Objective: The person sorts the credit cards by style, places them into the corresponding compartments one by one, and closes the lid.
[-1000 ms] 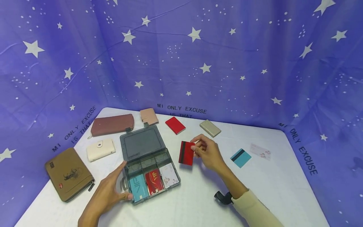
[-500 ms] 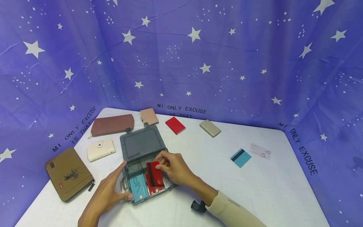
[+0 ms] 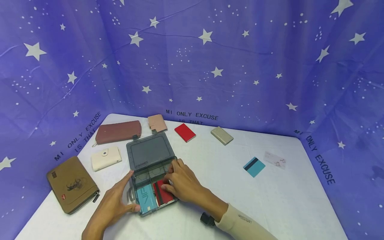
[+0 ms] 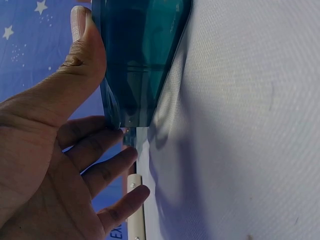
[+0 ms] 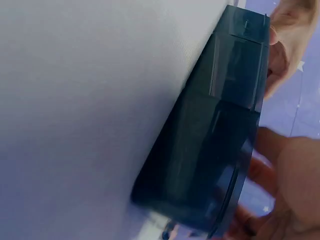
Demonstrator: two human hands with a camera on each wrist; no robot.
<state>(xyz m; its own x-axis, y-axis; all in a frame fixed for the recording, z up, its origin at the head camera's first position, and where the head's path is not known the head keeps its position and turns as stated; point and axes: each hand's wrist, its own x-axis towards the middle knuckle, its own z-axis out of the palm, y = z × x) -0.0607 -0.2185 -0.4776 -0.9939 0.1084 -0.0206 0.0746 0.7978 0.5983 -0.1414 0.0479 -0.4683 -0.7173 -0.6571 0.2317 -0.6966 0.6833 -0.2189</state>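
Observation:
A smoky grey plastic box (image 3: 151,211) stands with its lid (image 3: 151,151) raised, its front compartments holding cards. My left hand (image 3: 112,200) steadies the box from the left, thumb at the front corner and straight index finger near the hinge. In the left wrist view that thumb lies along the rim of the box (image 4: 137,75), the other fingers spread loosely. With curled fingers, my right hand (image 3: 183,183) holds the right edge of a red card (image 3: 162,196) with a black stripe, low in the middle compartment. A teal card (image 3: 146,198) lies left of it; the right compartment is hidden by my hand.
Left of the box are a brown zip pouch (image 3: 72,185), a cream wallet (image 3: 106,159) and a maroon wallet (image 3: 118,132). Behind stand a pink wallet (image 3: 157,122), a red holder (image 3: 185,132) and a gold case (image 3: 222,135). A teal striped card (image 3: 254,166) and a pale card (image 3: 275,160) lie right.
My right hand has carried the red striped card leftward from beside the box and down into the middle compartment, over the red VIP card. My left hand has stayed put.

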